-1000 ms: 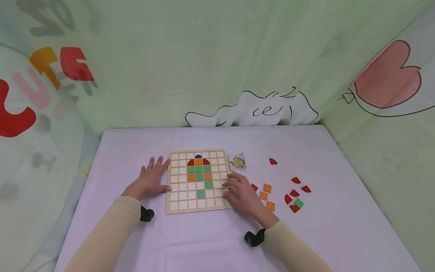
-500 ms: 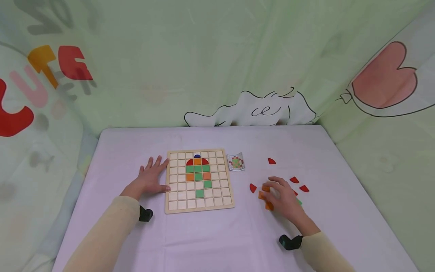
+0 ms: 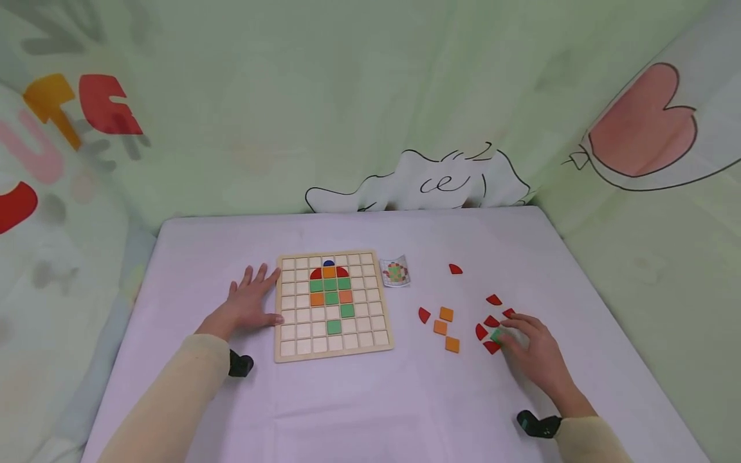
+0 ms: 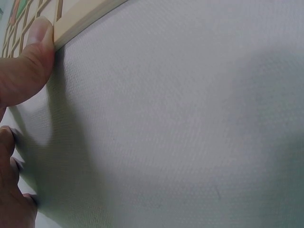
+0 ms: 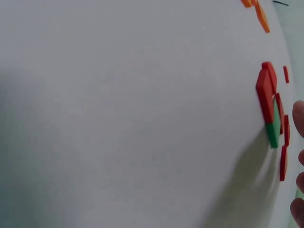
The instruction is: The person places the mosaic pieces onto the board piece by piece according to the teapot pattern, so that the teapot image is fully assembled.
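A wooden grid board (image 3: 382, 349) lies on the table with red, orange, green and blue pieces in its cells. At its left edge rests my left hand (image 3: 246, 305), fingers spread; in the left wrist view the thumb (image 4: 31, 66) lies on the board's rim. To the right, my right hand (image 3: 538, 350) hovers at a green square tile (image 3: 496, 335) among several red quarter-circle pieces (image 3: 491, 321). In the right wrist view its fingertips (image 5: 298, 183) stand apart from the green tile (image 5: 273, 128), which lies against red ones. The right thumb is hidden there.
Three orange square tiles (image 3: 452, 345) and a red piece (image 3: 424, 314) lie between the board and my right hand. Another red piece (image 3: 455, 269) sits farther back. A small pattern card (image 3: 395, 271) lies beside the board's upper right corner. Printed curtains surround the table (image 3: 347, 411).
My right hand has gone from the board's right edge, over the orange tiles, to the green tile and red pieces. The left hand stays at the board. The head view has shifted slightly.
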`<state>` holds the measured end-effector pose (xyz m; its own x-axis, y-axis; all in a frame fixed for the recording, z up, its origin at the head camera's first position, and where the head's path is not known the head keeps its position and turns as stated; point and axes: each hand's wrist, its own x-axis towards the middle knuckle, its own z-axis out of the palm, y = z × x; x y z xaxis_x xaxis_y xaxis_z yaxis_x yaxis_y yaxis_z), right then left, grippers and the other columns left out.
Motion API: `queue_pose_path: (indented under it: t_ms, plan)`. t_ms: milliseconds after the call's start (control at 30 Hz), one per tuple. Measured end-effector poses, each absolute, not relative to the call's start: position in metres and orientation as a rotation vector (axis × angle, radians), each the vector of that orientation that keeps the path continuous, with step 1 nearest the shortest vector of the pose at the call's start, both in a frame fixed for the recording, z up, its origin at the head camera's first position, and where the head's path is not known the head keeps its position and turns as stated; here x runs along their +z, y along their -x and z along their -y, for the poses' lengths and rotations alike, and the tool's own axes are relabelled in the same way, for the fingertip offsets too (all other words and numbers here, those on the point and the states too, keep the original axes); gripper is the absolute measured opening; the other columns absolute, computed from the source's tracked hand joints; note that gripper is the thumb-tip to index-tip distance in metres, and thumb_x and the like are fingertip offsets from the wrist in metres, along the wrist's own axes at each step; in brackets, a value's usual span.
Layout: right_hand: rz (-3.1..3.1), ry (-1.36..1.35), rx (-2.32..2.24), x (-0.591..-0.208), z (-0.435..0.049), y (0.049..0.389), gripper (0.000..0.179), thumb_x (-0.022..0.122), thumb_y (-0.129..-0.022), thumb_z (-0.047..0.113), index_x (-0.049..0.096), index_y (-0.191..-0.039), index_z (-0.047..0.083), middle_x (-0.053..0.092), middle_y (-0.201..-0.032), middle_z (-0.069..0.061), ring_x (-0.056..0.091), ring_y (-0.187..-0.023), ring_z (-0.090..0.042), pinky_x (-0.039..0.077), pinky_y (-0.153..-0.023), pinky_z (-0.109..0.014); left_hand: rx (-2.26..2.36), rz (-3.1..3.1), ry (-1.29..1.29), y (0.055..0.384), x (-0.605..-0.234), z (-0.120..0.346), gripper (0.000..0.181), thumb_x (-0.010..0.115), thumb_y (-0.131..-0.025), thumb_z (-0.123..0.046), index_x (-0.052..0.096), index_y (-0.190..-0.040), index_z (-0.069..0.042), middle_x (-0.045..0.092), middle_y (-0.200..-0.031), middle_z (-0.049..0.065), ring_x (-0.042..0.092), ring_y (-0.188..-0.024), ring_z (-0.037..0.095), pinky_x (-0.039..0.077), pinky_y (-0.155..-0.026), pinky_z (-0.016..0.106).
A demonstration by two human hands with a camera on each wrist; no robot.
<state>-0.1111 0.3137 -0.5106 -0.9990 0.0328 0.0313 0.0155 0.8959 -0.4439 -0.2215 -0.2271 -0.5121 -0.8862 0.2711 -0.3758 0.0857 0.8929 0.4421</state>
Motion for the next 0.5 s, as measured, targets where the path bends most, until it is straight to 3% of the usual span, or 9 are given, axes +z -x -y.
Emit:
queue_pose_path:
  t_ms: [500]
  plan:
    - [3.083, 0.037, 0.722, -0.5214, -0.3227, 0.1050, 0.034, 0.068, -0.094, 0.007, 0.067, -0.127, 0.000, 0.047, -0.143, -0.032, 0.040, -0.132, -0.055, 0.038, -0.104, -0.076, 0.589, -2.623, -0.260, 0.2193, -0.5099, 0.2264, 0.107, 0.083, -0.084, -0.036, 0.017, -0.164, -0.006, 0.002, -0.170, 0.027, -0.006, -0.155, 0.053, 0.003, -0.121, 0.075]
